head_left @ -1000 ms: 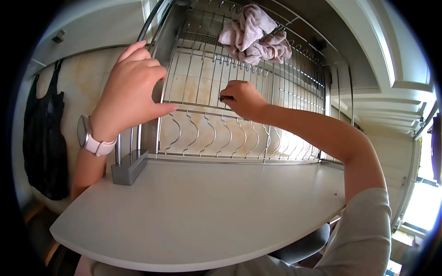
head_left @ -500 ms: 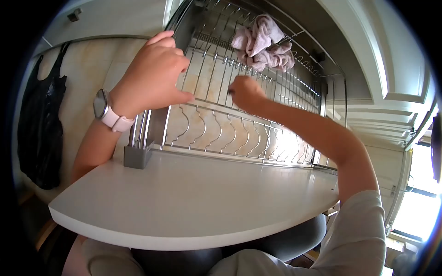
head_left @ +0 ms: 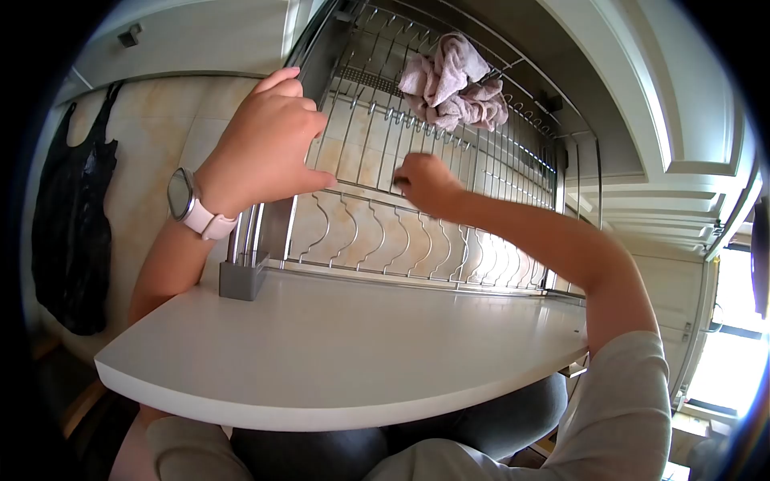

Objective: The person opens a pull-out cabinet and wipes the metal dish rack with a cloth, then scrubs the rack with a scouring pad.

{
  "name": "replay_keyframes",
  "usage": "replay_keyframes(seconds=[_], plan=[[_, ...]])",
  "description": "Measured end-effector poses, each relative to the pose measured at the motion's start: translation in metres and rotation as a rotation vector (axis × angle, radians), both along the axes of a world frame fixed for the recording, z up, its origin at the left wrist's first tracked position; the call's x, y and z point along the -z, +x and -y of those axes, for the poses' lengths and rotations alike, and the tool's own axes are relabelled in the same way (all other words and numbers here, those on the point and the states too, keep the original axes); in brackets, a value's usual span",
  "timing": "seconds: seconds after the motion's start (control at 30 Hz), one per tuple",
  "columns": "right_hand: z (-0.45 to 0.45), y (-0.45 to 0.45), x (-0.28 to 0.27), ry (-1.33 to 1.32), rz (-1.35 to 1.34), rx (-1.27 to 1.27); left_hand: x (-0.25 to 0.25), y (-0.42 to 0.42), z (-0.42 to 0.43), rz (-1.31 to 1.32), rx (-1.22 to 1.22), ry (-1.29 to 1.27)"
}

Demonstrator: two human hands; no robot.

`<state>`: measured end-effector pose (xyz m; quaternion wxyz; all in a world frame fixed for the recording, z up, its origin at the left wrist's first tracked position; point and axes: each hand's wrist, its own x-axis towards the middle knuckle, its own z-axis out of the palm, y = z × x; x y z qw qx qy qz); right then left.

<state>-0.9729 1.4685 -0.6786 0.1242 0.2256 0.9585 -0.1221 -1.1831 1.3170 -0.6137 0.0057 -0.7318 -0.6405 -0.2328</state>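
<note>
A pull-out wire dish rack [head_left: 365, 148] with metal sides lies behind a pale drawer front [head_left: 345, 345]. My left hand [head_left: 269, 144], with a watch on its wrist, is bent over the rack's left side. Its thumb stretches inward over the wires, and the other fingers curl round the side. My right hand [head_left: 429, 184] is closed in a fist above the middle wires. Something small and dark shows at its fingertips, too little of it to name. Beyond it, a crumpled pinkish cloth [head_left: 457, 88] rests on the rack's far wires.
A grey corner bracket [head_left: 243, 276] with upright rods joins the rack to the drawer front. At left, a black bag-like item [head_left: 72, 216] lies or hangs by pale tiles. White cabinet doors [head_left: 674, 80] stand at right. My legs are close under the drawer front.
My right hand has moved slightly down and toward me, away from the cloth. The left hand keeps its place on the rack's side. The view has shifted a little.
</note>
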Motion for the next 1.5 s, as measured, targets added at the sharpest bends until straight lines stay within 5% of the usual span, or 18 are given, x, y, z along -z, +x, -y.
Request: replay_keyframes(seconds=[0.27, 0.4, 0.57, 0.7, 0.77, 0.83, 1.03, 1.23, 1.3, 1.43, 1.5], plan=[[-0.009, 0.015, 0.004, -0.266, -0.278, -0.014, -0.008, 0.001, -0.001, -0.033, -0.01, -0.122], [-0.045, -0.002, 0.012, -0.065, -0.449, 0.02, -0.005, 0.004, -0.004, 0.035, 0.014, 0.031], [-0.023, 0.025, 0.015, -0.307, -0.459, -0.156, -0.007, 0.004, -0.003, 0.009, 0.014, 0.0], [-0.05, 0.006, 0.018, -0.113, -0.545, -0.027, -0.009, 0.007, -0.003, 0.003, 0.01, 0.017], [-0.043, 0.011, 0.018, -0.251, -0.458, 0.023, -0.013, 0.006, -0.002, -0.043, -0.021, -0.136], [-0.025, 0.028, 0.022, -0.262, -0.508, -0.167, -0.009, 0.006, -0.003, -0.028, -0.009, -0.073], [-0.045, 0.011, 0.02, -0.159, -0.499, -0.037, -0.006, 0.006, -0.004, -0.006, 0.01, -0.011], [-0.026, 0.044, -0.013, -0.352, -0.397, -0.083, -0.011, 0.005, -0.004, -0.018, 0.0, -0.084], [-0.044, 0.062, -0.022, -0.252, -0.457, 0.178, -0.011, 0.005, -0.003, 0.005, 0.001, -0.011], [-0.082, 0.098, -0.024, -0.038, -0.111, 0.082, -0.008, 0.005, -0.005, 0.007, -0.015, -0.042], [-0.084, 0.073, -0.027, 0.032, -0.243, 0.112, -0.007, 0.006, -0.005, 0.014, -0.015, 0.007]])
